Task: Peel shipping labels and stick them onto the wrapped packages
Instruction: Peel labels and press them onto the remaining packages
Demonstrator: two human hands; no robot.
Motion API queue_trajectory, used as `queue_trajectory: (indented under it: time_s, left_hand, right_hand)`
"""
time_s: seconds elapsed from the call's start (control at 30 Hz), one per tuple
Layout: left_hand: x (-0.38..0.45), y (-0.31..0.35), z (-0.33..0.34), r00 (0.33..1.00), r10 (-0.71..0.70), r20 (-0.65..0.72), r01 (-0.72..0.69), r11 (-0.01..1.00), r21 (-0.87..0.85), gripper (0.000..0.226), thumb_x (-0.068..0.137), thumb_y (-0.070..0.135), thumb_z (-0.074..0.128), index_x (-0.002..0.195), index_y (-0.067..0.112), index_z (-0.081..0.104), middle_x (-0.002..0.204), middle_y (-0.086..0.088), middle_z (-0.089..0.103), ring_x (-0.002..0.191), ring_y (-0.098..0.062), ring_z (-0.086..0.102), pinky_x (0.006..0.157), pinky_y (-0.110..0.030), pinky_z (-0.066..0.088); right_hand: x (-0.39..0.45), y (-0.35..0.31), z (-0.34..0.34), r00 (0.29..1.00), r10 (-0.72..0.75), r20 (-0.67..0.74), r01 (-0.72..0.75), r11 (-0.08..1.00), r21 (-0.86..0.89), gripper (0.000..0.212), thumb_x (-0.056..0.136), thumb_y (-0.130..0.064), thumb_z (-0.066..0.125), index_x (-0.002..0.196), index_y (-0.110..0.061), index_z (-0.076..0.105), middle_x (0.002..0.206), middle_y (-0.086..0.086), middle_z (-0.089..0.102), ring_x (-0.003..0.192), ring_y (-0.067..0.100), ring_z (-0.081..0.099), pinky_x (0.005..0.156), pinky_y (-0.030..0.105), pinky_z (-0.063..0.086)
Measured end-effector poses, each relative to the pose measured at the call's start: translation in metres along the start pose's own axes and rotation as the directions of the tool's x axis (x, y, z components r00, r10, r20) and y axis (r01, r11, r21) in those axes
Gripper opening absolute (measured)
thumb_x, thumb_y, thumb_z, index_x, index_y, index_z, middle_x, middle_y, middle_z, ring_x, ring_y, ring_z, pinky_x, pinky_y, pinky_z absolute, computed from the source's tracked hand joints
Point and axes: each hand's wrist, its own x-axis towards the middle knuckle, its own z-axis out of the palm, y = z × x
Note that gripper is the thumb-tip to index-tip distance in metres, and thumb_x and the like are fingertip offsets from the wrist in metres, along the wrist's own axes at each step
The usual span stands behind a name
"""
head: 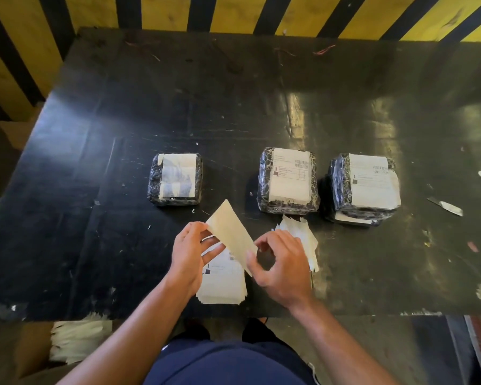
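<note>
Two hands are showing: the left hand (188, 252) and the right hand (282, 266), sharing one label sheet (232, 234) between them. Wrapped packages are numbering at least four: one unlabeled package (175, 179), one labeled package (288, 180), and a stack of two (363, 187) (the lower one is barely peeking out). Two paper piles are lying on the table (95, 151): a label stack (222, 284) and a heap of peeled backings (303, 234).

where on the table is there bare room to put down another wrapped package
Bare room: the far half of the black table behind the three black-wrapped packages, and the gap between the left package and the middle one. Crowded: the near edge, with the label stack, peeled backings and both hands.
</note>
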Motion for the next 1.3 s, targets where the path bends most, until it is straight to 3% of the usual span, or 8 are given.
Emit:
queue_trajectory:
  time_s: [0.17,0.33,0.57,0.73,0.83,0.93,1.13,1.3]
  left_hand:
    - [-0.003,0.004,-0.003,0.999,0.011,-0.03,-0.012,1.0,-0.029,0.027,0.108,0.021,0.049,0.123,0.003,0.062,0.119,-0.013,0.077,0.106,-0.03,0.077,0.082,-0.038,0.065]
    - [-0.005,0.003,-0.011,0.999,-0.012,-0.039,0.008,0.994,-0.106,0.028,0.107,0.02,0.049,0.124,0.002,0.063,0.118,-0.016,0.077,0.105,-0.03,0.077,0.078,-0.036,0.065]
    - [-0.007,0.013,-0.028,0.997,0.029,-0.074,-0.044,0.975,-0.217,0.042,0.11,0.044,0.044,0.115,0.008,0.067,0.111,-0.011,0.078,0.104,-0.029,0.077,0.092,-0.045,0.062]
    - [0.016,0.024,-0.061,0.987,0.136,-0.087,-0.124,0.984,0.13,0.017,0.104,0.029,0.063,0.118,0.022,0.068,0.123,-0.004,0.072,0.117,-0.02,0.068,0.104,-0.042,0.055]
    - [0.02,0.029,-0.074,0.993,0.088,0.076,-0.1,0.978,0.18,0.021,0.103,0.032,0.065,0.119,0.02,0.072,0.115,0.001,0.08,0.113,-0.018,0.074,0.103,-0.04,0.054]
    - [0.024,0.036,-0.08,0.981,0.157,0.114,-0.175,0.97,0.167,0.016,0.102,0.022,0.067,0.111,0.009,0.073,0.108,-0.001,0.082,0.105,-0.019,0.078,0.094,-0.038,0.059]
    - [0.043,0.029,-0.092,0.977,0.212,-0.023,-0.197,0.938,0.284,0.008,0.098,0.021,0.074,0.097,0.013,0.076,0.095,0.001,0.083,0.095,-0.017,0.079,0.086,-0.038,0.064]
    - [0.06,0.025,-0.092,0.951,0.275,-0.144,-0.177,0.861,0.477,0.006,0.094,0.027,0.079,0.09,0.023,0.077,0.086,0.008,0.08,0.084,-0.008,0.076,0.058,-0.014,0.052]
  right_hand:
    - [0.004,-0.026,0.034,0.99,-0.143,0.019,0.144,0.981,-0.128,0.027,0.086,-0.045,0.072,0.092,-0.021,0.063,0.09,-0.006,0.064,0.083,0.016,0.055,0.072,0.037,0.046]
    - [0.01,-0.033,0.044,0.984,-0.178,-0.017,0.172,0.967,-0.189,0.013,0.089,-0.028,0.07,0.087,-0.019,0.062,0.084,-0.004,0.063,0.079,0.019,0.055,0.068,0.035,0.042]
    - [0.029,-0.039,0.047,0.993,0.117,0.023,-0.119,0.987,0.112,0.015,0.088,-0.029,0.076,0.081,-0.029,0.063,0.079,-0.019,0.063,0.075,0.01,0.061,0.072,0.03,0.051]
    - [0.061,-0.038,0.038,0.84,0.419,0.345,-0.543,0.633,0.552,0.013,0.09,-0.02,0.081,0.081,-0.014,0.074,0.083,0.0,0.077,0.081,0.018,0.071,0.072,0.029,0.057]
    - [0.071,-0.041,0.036,0.776,0.411,0.479,-0.627,0.423,0.654,0.014,0.091,-0.016,0.079,0.084,-0.008,0.071,0.097,0.009,0.08,0.085,0.023,0.071,0.076,0.037,0.053]
    - [0.076,-0.046,0.041,0.743,0.415,0.525,-0.663,0.351,0.661,0.013,0.092,-0.015,0.078,0.083,-0.008,0.071,0.1,0.009,0.08,0.085,0.021,0.072,0.072,0.033,0.054]
    - [0.077,-0.053,0.074,0.764,0.54,0.353,-0.639,0.555,0.533,0.011,0.088,-0.014,0.083,0.082,-0.01,0.075,0.087,0.003,0.079,0.081,0.02,0.072,0.07,0.031,0.058]
    - [0.082,-0.056,0.109,0.724,0.635,0.269,-0.681,0.595,0.427,0.014,0.087,-0.014,0.084,0.076,-0.015,0.075,0.081,-0.003,0.077,0.083,0.02,0.072,0.073,0.032,0.059]
